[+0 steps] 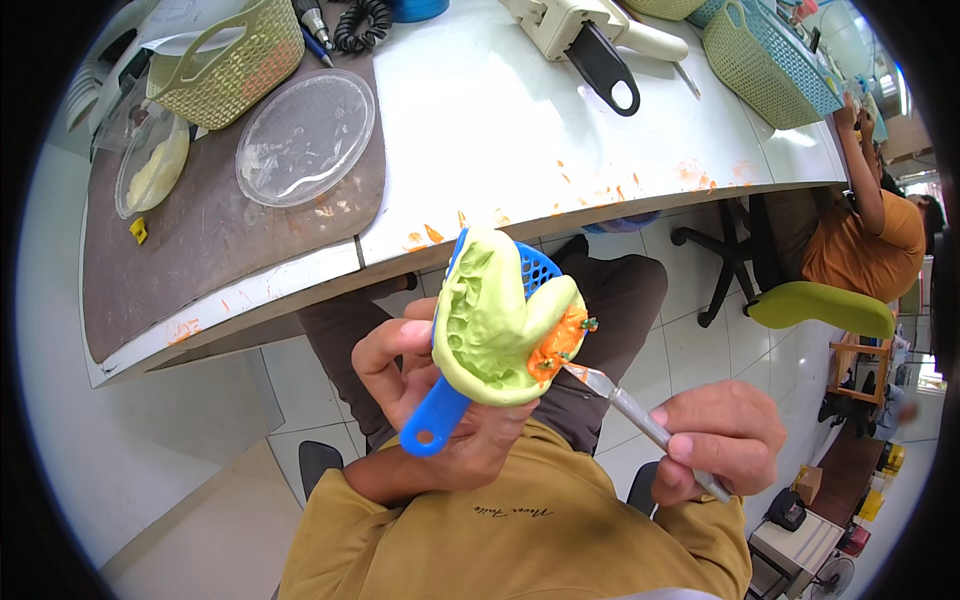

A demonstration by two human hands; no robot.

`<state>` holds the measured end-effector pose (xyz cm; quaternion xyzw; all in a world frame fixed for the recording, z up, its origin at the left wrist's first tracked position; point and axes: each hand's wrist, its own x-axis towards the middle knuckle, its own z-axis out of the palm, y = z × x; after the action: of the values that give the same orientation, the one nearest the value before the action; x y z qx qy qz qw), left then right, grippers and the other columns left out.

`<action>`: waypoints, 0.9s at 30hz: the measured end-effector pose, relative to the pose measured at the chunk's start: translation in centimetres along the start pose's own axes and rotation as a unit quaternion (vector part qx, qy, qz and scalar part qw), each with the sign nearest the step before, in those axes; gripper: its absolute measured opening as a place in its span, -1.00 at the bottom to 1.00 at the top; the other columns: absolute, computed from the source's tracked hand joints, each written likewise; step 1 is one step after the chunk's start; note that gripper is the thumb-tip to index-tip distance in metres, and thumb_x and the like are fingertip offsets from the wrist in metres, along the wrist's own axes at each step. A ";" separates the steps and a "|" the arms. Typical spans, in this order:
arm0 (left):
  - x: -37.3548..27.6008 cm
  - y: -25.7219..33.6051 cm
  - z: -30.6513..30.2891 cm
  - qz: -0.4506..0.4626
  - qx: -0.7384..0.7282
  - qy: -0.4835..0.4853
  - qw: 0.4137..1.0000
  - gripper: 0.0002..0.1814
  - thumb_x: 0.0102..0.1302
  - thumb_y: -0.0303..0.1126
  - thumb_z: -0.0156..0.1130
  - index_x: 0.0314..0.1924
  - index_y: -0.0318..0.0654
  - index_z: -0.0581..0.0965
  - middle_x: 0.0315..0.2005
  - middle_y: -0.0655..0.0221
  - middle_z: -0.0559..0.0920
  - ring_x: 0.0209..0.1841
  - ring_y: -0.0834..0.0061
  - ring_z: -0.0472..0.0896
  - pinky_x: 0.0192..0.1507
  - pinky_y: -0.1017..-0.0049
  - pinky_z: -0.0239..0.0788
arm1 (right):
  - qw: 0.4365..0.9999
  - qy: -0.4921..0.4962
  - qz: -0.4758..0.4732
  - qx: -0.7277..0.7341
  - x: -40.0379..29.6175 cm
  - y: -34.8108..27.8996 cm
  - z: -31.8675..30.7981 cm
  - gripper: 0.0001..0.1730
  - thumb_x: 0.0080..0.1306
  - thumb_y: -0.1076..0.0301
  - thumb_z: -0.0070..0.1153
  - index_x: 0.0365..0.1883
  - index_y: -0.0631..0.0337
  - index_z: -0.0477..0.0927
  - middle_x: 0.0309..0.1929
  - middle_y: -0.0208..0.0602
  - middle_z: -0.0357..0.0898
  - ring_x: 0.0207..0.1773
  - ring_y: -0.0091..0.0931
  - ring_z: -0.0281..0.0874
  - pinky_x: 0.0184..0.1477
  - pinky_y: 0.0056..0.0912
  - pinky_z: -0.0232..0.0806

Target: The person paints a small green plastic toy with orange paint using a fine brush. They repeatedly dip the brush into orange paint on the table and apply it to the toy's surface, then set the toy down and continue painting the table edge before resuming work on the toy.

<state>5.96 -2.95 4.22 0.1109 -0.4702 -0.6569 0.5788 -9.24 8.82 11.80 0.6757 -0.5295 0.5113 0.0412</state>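
My left hand (442,405) holds a blue perforated dental impression tray (436,416) from below, its handle pointing towards me. Pale green impression material (491,315) fills the tray and bears tooth-shaped hollows along one side. On the right part of the impression sits a patch of orange material (555,349), with small green metallic pieces (589,324) standing in it. Between the thumb and fingers of my right hand (720,442) is a metal craft knife (645,416). Its orange-smeared blade tip touches the edge of the orange patch.
Orange smears (619,191) mark the front edge of the white table (480,97). A brown mat (187,255) carries a clear plastic lid (306,139) and a tub (154,169). Baskets (225,67) and a cream-and-black device (592,45) stand farther back. Another person (862,240) sits at the right.
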 end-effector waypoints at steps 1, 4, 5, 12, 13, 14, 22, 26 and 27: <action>0.0 0.1 0.0 -0.003 -0.002 0.000 1.000 -0.12 0.14 -0.56 0.44 0.29 -0.14 0.03 0.08 0.06 0.36 0.06 0.38 0.50 0.10 0.40 0.40 | 1.000 0.000 0.001 0.001 0.0 0.0 0.1 -0.80 0.11 0.45 0.36 -0.29 0.24 0.64 -0.45 -0.21 0.69 -0.54 -0.47 0.65 -0.59 -0.59 0.46; 0.1 0.2 -0.2 -0.010 -0.002 -0.007 1.000 -0.12 0.13 -0.56 0.44 0.28 -0.13 0.03 0.08 0.06 0.36 0.05 0.38 0.50 0.09 0.40 0.41 | 1.000 0.001 0.005 0.005 0.0 0.0 0.2 -0.81 0.13 0.44 0.36 -0.29 0.24 0.64 -0.45 -0.23 0.69 -0.54 -0.48 0.66 -0.59 -0.59 0.47; 0.1 0.2 -0.2 -0.009 0.000 -0.009 1.000 -0.12 0.13 -0.56 0.44 0.29 -0.13 0.03 0.08 0.06 0.36 0.04 0.38 0.50 0.09 0.39 0.41 | 1.000 0.001 0.007 0.006 0.0 0.0 0.2 -0.81 0.14 0.43 0.36 -0.29 0.24 0.64 -0.45 -0.23 0.69 -0.54 -0.48 0.66 -0.59 -0.59 0.47; 0.1 0.1 -0.5 -0.008 0.002 -0.014 1.000 -0.11 0.15 -0.55 0.43 0.29 -0.11 0.00 0.08 0.06 0.36 0.06 0.37 0.48 0.11 0.37 0.38 | 1.000 -0.016 0.011 0.002 0.0 0.0 0.2 -0.80 0.14 0.43 0.37 -0.28 0.25 0.65 -0.44 -0.22 0.69 -0.53 -0.48 0.66 -0.59 -0.58 0.48; 0.1 0.1 -0.5 -0.008 0.002 -0.014 1.000 -0.11 0.15 -0.55 0.43 0.29 -0.11 -0.01 0.08 0.06 0.35 0.07 0.37 0.48 0.12 0.36 0.38 | 1.000 -0.011 0.010 0.008 0.0 0.0 0.2 -0.80 0.13 0.44 0.37 -0.28 0.25 0.65 -0.44 -0.22 0.70 -0.53 -0.48 0.66 -0.59 -0.58 0.48; 0.1 0.1 -0.5 -0.010 0.000 -0.012 1.000 -0.11 0.16 -0.54 0.42 0.29 -0.11 -0.01 0.09 0.06 0.35 0.07 0.37 0.48 0.12 0.36 0.37 | 1.000 -0.007 0.008 0.013 0.0 0.0 0.2 -0.80 0.13 0.44 0.38 -0.27 0.25 0.65 -0.43 -0.22 0.70 -0.52 -0.47 0.66 -0.59 -0.58 0.48; 0.1 0.0 -0.2 -0.009 -0.001 -0.005 1.000 -0.12 0.18 -0.49 0.42 0.30 -0.13 -0.02 0.11 0.06 0.34 0.10 0.37 0.46 0.14 0.38 0.35 | 0.999 -0.017 0.000 0.037 0.1 0.2 -0.1 -0.77 0.10 0.46 0.39 -0.26 0.25 0.66 -0.41 -0.20 0.70 -0.53 -0.47 0.66 -0.59 -0.58 0.47; 0.0 0.1 0.0 -0.010 -0.012 0.008 1.000 -0.11 0.17 -0.47 0.43 0.30 -0.15 -0.01 0.09 0.05 0.35 0.10 0.38 0.46 0.14 0.40 0.33 | 0.999 -0.023 -0.005 0.034 0.2 0.1 -0.2 -0.75 0.09 0.48 0.40 -0.24 0.25 0.66 -0.40 -0.21 0.71 -0.53 -0.47 0.66 -0.59 -0.58 0.47; 0.0 0.1 0.0 -0.010 -0.014 0.011 1.000 -0.11 0.17 -0.47 0.43 0.30 -0.15 -0.01 0.09 0.05 0.35 0.09 0.38 0.46 0.14 0.40 0.33 | 0.999 -0.026 -0.008 0.030 0.3 0.1 -0.4 -0.74 0.09 0.48 0.40 -0.23 0.25 0.65 -0.40 -0.21 0.71 -0.52 -0.47 0.66 -0.59 -0.58 0.47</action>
<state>5.98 -2.97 4.30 0.1150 -0.4537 -0.6676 0.5790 -9.60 8.77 12.12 0.6941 -0.5091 0.5088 0.0114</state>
